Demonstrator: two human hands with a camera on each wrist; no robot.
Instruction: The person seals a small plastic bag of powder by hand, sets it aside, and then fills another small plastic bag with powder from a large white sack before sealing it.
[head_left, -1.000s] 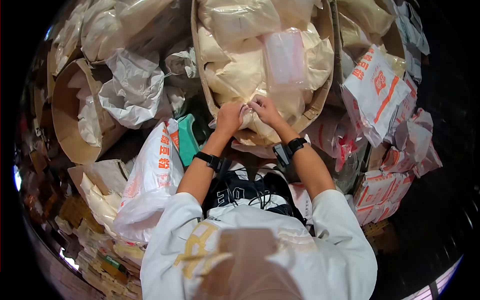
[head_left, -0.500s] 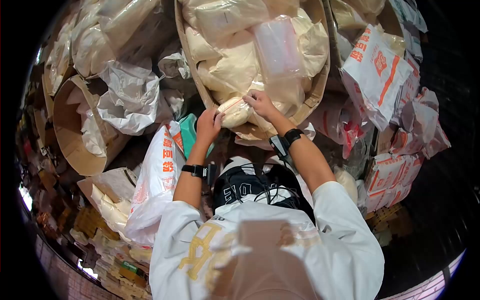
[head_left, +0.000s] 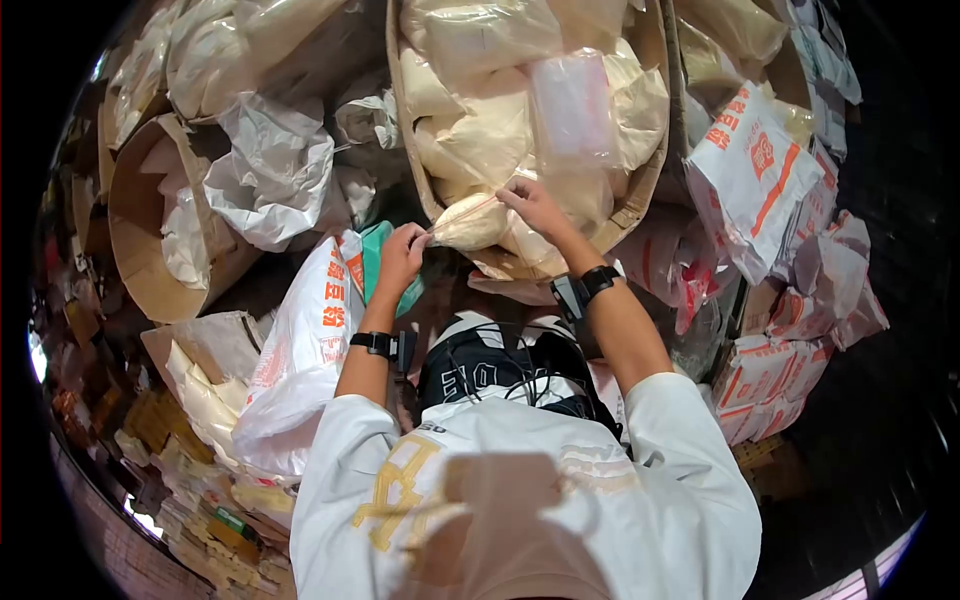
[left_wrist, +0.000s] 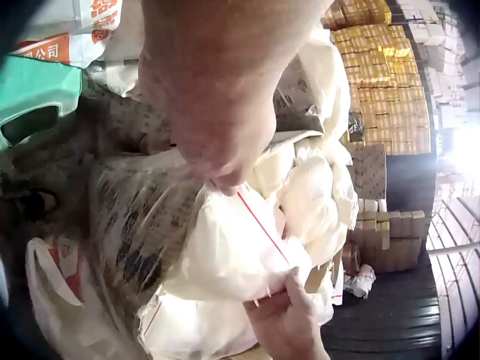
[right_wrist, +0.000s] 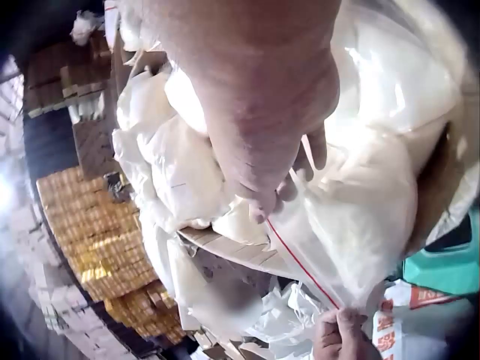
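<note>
A clear zip bag [head_left: 472, 222] filled with pale yellow powder is stretched between my two hands at the near side of a big carton. Its red zip strip runs from one hand to the other. My left hand [head_left: 402, 252] pinches the strip's left end, while my right hand [head_left: 533, 205] pinches the opposite end. In the left wrist view, the plump bag [left_wrist: 225, 247] hangs beneath the red line. From the right wrist, the bag's clear upper film [right_wrist: 300, 238] looks pulled taut along the strip.
The carton [head_left: 632, 222] holds several more powder bags and a stack of flat clear bags [head_left: 572, 110]. Left of it are a green plastic container [head_left: 378, 258] and a white printed sack [head_left: 318, 325]. More printed sacks [head_left: 755, 160] are piled at the right.
A second ago both hands were close together over the carton's near end. Since then my left hand has moved out to the left, and the bag's zip edge is spread between them.
</note>
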